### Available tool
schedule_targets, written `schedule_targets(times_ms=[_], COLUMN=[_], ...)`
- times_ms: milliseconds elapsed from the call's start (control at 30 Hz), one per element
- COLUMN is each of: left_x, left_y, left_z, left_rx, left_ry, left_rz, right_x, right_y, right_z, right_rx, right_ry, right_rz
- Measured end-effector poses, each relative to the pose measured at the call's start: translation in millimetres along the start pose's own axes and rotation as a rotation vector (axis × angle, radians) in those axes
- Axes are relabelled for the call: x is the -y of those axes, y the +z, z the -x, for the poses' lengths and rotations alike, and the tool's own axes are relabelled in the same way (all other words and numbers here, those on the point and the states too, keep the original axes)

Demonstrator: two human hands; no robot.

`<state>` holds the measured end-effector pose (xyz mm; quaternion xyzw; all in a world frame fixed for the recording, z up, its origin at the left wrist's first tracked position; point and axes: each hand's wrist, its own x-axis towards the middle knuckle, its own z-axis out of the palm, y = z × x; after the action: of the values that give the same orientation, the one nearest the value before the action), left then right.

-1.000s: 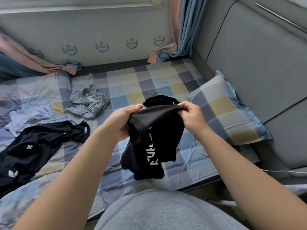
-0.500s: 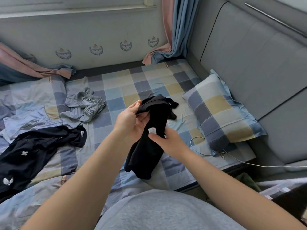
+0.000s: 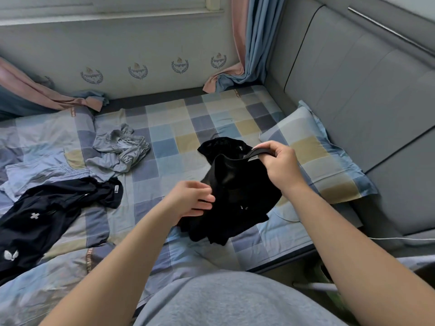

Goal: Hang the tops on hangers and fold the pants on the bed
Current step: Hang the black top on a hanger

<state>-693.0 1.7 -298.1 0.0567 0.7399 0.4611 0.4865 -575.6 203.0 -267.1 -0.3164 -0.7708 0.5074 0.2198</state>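
A black garment with a waistband (image 3: 235, 196) hangs over the checked bed (image 3: 179, 128). My right hand (image 3: 280, 165) pinches its waistband and lifts it. My left hand (image 3: 190, 203) sits against the garment's left side with fingers loosely curled on the cloth. Behind it another black piece (image 3: 219, 145) lies on the bed. A crumpled grey-blue garment (image 3: 120, 154) lies further left. A dark navy top with white marks (image 3: 47, 217) is spread at the left edge, beside a light blue garment (image 3: 40, 175).
A checked pillow (image 3: 322, 161) lies to the right against a grey padded headboard (image 3: 364, 90). Pink and blue curtains (image 3: 244, 43) hang at the back corner. A white cable (image 3: 388, 238) runs off the bed's right edge.
My right hand has moved up from the label to the waistband and lifted it. My left hand has let go of the top edge and dropped to the garment's left side. The garment has opened wider.
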Motion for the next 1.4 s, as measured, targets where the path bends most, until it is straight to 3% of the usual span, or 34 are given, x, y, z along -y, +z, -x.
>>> schedule_targets(times_ms=[67,167,300,467,667,800,1067,1400], left_x=[-0.1,-6.8,-9.3,5.2,1.3,-9.2,-4.3,28.7], left_y=[7.0,19.0,29.6,23.0,-25.6,-42.6,-64.9,-89.8], left_z=[1.4,-0.8,-14.4,-20.9,-28.4,-25.2,-4.7,52.3], left_rx=[-0.028,-0.109,-0.212,-0.389,-0.413,-0.333,-0.028,0.359], left_ry=[0.144,0.488,0.684,0.609,0.547,0.553,0.561,0.741], left_rz=[-0.234,-0.364,-0.509,-0.583,-0.594,-0.613,-0.660,-0.629], right_x=[14.4,34.5,46.4,30.9,-0.6,-11.0,7.6,55.0], right_y=[-1.9,-0.1,0.5,-16.2,-48.2,-48.3,-21.0,60.8], right_z=[1.0,8.1,15.4,12.1,26.4,52.5,128.8,279.0], right_rx=[0.060,0.186,0.258,0.042,-0.114,-0.165,-0.088,-0.532], right_ry=[-0.038,-0.090,-0.152,-0.078,0.067,0.195,0.392,0.458], right_rz=[0.044,0.112,0.130,0.205,0.645,0.670,0.525,0.181])
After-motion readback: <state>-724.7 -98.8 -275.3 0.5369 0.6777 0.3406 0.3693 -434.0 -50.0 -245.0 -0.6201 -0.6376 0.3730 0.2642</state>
